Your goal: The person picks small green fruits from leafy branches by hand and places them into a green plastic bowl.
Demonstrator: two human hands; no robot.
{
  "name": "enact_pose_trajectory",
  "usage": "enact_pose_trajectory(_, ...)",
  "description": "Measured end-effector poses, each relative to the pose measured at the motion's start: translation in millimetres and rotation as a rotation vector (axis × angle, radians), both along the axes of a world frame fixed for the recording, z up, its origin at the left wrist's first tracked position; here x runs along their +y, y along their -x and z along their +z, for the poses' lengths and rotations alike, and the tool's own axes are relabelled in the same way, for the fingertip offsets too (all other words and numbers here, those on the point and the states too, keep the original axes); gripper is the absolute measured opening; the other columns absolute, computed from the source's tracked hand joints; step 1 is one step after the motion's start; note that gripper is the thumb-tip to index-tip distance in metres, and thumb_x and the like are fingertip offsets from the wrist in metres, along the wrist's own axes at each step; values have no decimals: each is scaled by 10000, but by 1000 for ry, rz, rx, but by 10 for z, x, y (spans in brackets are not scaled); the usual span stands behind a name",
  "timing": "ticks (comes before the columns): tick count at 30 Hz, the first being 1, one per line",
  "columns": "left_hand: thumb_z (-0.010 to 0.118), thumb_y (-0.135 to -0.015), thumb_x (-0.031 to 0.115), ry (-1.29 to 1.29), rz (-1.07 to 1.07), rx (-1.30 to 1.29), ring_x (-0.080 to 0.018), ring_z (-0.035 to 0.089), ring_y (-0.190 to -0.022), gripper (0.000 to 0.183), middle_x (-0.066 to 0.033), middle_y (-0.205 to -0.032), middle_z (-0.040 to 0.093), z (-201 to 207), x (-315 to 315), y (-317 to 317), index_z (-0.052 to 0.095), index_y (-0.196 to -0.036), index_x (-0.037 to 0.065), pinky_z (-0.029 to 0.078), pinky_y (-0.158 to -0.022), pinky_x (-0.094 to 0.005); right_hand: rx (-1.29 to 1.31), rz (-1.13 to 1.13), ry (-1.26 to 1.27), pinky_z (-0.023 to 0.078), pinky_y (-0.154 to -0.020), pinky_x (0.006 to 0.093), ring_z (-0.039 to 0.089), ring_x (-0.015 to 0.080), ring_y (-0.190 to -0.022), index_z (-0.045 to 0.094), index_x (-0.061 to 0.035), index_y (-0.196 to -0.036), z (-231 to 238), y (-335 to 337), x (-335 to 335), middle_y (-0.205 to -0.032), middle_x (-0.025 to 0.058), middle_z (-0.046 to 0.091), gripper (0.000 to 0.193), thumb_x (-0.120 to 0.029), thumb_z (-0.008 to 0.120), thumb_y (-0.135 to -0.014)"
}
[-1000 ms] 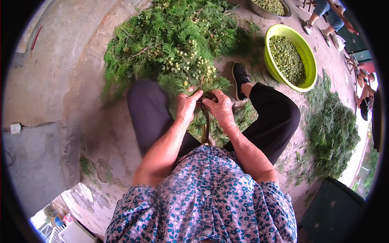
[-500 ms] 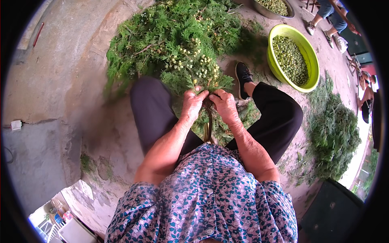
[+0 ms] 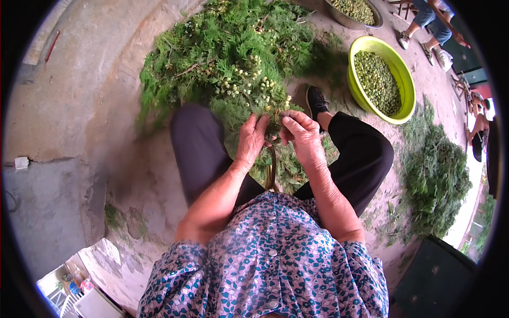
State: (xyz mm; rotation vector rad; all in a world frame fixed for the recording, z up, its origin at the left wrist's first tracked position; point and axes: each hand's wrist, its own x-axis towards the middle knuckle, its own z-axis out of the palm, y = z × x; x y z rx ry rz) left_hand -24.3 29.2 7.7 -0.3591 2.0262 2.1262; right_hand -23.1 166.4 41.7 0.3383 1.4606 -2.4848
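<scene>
Between my knees lies a leafy evergreen branch (image 3: 260,85) bearing clusters of pale green seed cones. Its brown stem (image 3: 272,164) runs down toward my lap. My left hand (image 3: 251,139) is closed around the branch near its stem, thumb pointing up along the foliage. Just right of it, my right hand (image 3: 302,133) is curled at the sprigs, thumb against the fingers. Whatever is pinched there is too small to make out. A lime-green basin (image 3: 411,85) filled with picked green cones stands to the right, past my shoe.
A metal bowl (image 3: 377,19) of cones sits at the far right. Cut greenery (image 3: 437,175) is heaped along the right side, and a larger leafy pile (image 3: 191,58) spreads ahead. Another person's legs (image 3: 424,21) show at the upper right. A concrete ledge (image 3: 50,206) borders the left.
My right hand has shifted slightly right and turned, its fingers now curled apart from the left hand. The left hand has stayed near the stem, its thumb lifted upward.
</scene>
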Motion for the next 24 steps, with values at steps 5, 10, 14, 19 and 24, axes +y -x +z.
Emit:
enact_pose_trajectory(5, 499, -900, 179, 35, -43, 70, -70, 475, -509, 144, -24, -686, 546, -31, 15, -21, 562, -974, 73, 445, -390, -212, 216, 19, -520, 473, -530, 267, 593, 159, -598, 579, 16, -1012, -134, 90, -22, -816, 98, 606, 238, -77, 596, -793)
enact_pose_trajectory(10, 500, -896, 143, 158, -137, 58, -71, 471, -505, 118, -28, -660, 548, 30, -20, -42, 561, -966, 70, 410, -400, -216, 459, 87, -912, 475, -692, 350, 589, 338, -794, 595, -8, -978, -151, 104, -55, -874, 184, 586, 260, -79, 626, -730)
enact_pose_trajectory(14, 499, -887, 117, 100, -116, 153, -84, 491, -547, 108, -40, -668, 568, -6, -5, -55, 571, -924, 47, 416, -475, -241, 504, 76, -1007, 467, -668, 369, 583, 338, -765, 595, 12, -902, -187, 66, -65, -844, 180, 579, 191, -91, 619, -742)
enact_pose_trajectory(19, 509, -875, 146, 132, -85, 171, -78, 528, -567, 136, -11, -694, 589, -146, 24, -82, 594, -867, 40, 427, -520, -231, 239, 145, -725, 418, -504, 265, 522, 148, -564, 569, 26, -840, -232, 15, -15, -699, 55, 548, 120, -93, 573, -821)
enact_pose_trajectory(24, 545, -870, 236, -266, 169, -36, -59, 511, -574, 197, 5, -675, 581, -286, -101, 48, 596, -870, 46, 386, -484, -203, -28, 282, -236, 393, -489, 219, 457, 93, -510, 557, 13, -898, -26, -113, 99, -614, 16, 505, 152, -121, 486, -889)
